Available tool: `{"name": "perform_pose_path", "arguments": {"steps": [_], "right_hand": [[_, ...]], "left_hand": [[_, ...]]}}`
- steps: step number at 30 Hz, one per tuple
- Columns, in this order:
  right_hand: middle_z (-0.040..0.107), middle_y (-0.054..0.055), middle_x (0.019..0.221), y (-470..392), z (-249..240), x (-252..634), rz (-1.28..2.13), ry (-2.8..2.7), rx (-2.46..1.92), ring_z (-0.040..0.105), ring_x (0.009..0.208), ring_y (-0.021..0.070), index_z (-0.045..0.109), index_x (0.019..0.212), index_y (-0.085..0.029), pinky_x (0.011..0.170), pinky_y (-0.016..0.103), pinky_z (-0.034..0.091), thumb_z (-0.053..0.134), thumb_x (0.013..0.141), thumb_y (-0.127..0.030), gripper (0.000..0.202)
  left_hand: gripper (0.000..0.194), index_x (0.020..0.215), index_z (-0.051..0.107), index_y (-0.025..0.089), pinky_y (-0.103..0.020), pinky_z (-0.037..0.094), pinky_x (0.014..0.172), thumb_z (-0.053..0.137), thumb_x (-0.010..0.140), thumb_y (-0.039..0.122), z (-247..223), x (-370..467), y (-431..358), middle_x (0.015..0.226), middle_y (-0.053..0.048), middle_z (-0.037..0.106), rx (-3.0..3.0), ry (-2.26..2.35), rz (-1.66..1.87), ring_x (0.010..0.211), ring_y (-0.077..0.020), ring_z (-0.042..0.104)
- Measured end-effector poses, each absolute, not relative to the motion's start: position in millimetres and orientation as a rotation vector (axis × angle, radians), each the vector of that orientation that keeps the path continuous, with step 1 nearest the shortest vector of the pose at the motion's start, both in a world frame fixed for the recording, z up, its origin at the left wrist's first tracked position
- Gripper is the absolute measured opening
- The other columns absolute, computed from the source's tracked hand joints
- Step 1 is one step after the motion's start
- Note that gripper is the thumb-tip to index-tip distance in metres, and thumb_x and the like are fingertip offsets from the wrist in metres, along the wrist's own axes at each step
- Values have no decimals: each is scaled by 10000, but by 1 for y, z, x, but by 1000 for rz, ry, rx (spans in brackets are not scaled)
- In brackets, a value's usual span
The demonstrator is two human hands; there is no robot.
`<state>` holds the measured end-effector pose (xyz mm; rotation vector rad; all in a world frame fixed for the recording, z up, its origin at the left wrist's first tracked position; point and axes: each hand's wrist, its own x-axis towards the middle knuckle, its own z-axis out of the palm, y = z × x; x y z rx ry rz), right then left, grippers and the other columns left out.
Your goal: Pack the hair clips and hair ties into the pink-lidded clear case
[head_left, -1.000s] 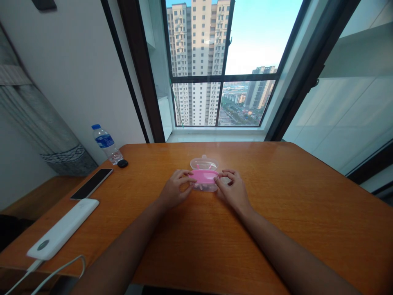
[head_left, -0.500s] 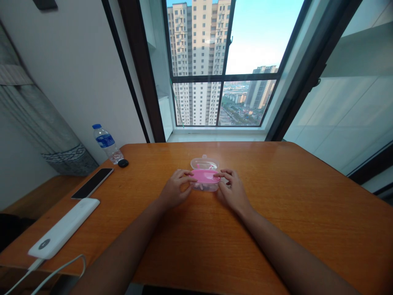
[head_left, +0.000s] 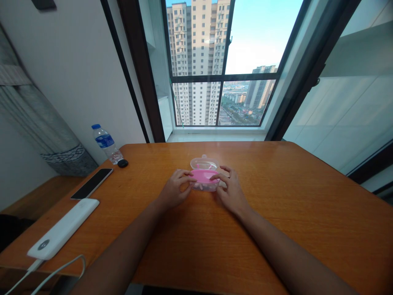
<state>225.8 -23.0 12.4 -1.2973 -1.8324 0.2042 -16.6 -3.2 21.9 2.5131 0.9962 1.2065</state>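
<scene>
A small oval case with clear walls [head_left: 205, 187] and a pink inner cover [head_left: 203, 176] sits on the wooden table. Its clear lid [head_left: 204, 163] stands raised on the far side. My left hand [head_left: 176, 187] grips the left end of the case, fingertips on the pink cover and thumb low at the side. At the right end is my right hand [head_left: 231, 190], its fingers curled over the edge of the pink cover and its thumb near the clear wall. Small pale shapes show through the wall, too small to name.
Along the table's [head_left: 294, 229] left side lie a white power bank [head_left: 63, 229] with a cable, a phone [head_left: 92, 183] and a black round object [head_left: 123, 163]. A water bottle [head_left: 106, 142] stands at the back left corner. A window is beyond.
My right hand's fingertips have shifted slightly left over the pink cover, and its thumb has moved a little. My left hand and the case look the same.
</scene>
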Motion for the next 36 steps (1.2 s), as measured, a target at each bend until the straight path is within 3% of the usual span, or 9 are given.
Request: {"name": "perform_pose_path", "arguments": {"steps": [8, 18, 25, 31, 36], "right_hand": [[453, 97, 1292, -21, 10, 227, 167, -1806, -1335, 443, 1265, 297, 648, 1097, -251, 1080, 498, 374, 539, 710, -96, 430], [484, 101, 1247, -19, 8, 228, 147, -1802, -1359, 458, 1239, 298, 659, 1018, -232, 1066, 496, 384, 529, 721, -98, 351], [478, 98, 1257, -21, 12, 226, 172, -1767, -1295, 467, 1230, 283, 628, 1097, -228, 1078, 491, 385, 523, 706, -77, 432], [489, 97, 1255, -28, 24, 225, 150, -1714, -1228, 468, 1238, 276, 628, 1074, -226, 1086, 487, 379, 503, 710, -49, 424], [502, 90, 1257, -33, 27, 222, 151, -1722, -1178, 484, 1227, 274, 637, 1054, -236, 1074, 485, 390, 497, 713, -39, 418]], "left_hand": [[229, 1042, 712, 232, -413, 472, 959, 601, 853, 168, 22, -16, -4, 1113, -90, 648, 2508, 995, 1209, 1063, -235, 582], [220, 1042, 707, 233, -407, 472, 961, 598, 862, 170, 22, -16, -4, 1113, -87, 645, 2520, 994, 1207, 1069, -229, 580], [234, 1052, 679, 216, -368, 463, 956, 532, 886, 145, 27, -25, 1, 1095, -81, 631, 2461, 1046, 1212, 1058, -207, 579], [107, 887, 643, 187, -300, 456, 753, 567, 811, 189, 40, -61, 9, 883, -40, 635, 2461, 1268, 785, 827, -182, 578], [164, 835, 665, 186, -260, 408, 626, 649, 766, 334, 34, -77, 11, 810, -20, 636, 2350, 1311, 366, 721, -163, 568]]}}
